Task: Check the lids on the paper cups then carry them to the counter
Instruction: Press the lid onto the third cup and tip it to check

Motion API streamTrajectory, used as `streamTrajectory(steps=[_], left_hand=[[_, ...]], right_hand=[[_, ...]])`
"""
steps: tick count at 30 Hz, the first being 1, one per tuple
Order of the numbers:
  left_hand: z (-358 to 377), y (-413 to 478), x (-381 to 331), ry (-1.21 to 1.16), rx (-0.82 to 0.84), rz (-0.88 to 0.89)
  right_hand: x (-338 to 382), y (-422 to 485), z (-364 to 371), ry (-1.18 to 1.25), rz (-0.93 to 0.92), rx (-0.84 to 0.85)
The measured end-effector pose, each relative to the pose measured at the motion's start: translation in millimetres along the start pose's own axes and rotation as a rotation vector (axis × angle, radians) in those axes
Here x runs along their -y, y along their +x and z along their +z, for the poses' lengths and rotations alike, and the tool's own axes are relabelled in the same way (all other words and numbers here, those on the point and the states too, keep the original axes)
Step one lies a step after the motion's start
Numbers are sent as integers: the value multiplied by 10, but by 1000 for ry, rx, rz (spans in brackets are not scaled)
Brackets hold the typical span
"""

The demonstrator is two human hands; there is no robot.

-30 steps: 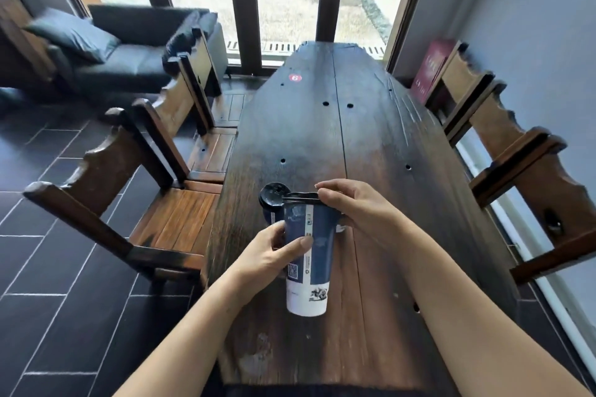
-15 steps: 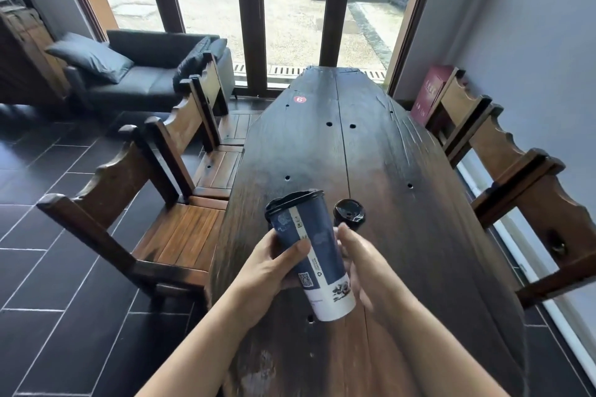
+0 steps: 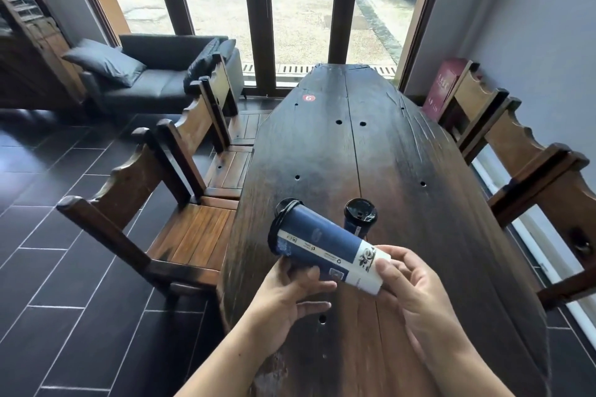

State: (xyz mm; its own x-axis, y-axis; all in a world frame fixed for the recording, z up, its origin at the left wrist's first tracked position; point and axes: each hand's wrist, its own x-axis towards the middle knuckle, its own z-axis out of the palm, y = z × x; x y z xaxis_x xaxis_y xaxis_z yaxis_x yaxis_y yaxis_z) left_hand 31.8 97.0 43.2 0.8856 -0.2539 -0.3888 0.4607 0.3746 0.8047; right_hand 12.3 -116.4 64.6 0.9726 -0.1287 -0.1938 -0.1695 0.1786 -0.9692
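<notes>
A tall blue and white paper cup with a black lid lies almost on its side in the air above the dark wooden table, lid pointing up and left. My left hand grips its middle from below. My right hand holds its white base end. A second blue cup with a black lid stands upright on the table just behind the held cup, untouched.
Wooden chairs line the table's left side, and more chairs stand on the right by the wall. A dark sofa sits at the back left before tall windows. A red board leans by the right wall.
The held cup has tipped from upright to nearly sideways, lid swinging left. My right hand slid from the lid down to the cup's base. The view has lifted.
</notes>
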Motion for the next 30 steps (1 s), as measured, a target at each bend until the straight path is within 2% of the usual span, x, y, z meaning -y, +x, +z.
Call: streamTrajectory(steps=[2,6,8,11,13,20,30], left_hand=[[-70,6,58,14,-56,-51],[-344,42,108,-188,-272,-153],[-428,9,44,-184,-227,-198],[-452,-67,-120,-30,-3,-279],[-429,-104,-195,35,77,-325],[-395,-151,-194,-51,90,-278],[-419,-155,-159,-133,140,-142]], right_hand=[[89,6,-43,-126,-88,-32],[274,17,-122,-372,-198,-5],[358,-3,-123,-466,-224,22],[463,-44,-86,-594,-272,96],[536,-79,-36,-636,-285,132],[656,-101,36,-725,-360,152],[674,-86,59,-710,-320,177]])
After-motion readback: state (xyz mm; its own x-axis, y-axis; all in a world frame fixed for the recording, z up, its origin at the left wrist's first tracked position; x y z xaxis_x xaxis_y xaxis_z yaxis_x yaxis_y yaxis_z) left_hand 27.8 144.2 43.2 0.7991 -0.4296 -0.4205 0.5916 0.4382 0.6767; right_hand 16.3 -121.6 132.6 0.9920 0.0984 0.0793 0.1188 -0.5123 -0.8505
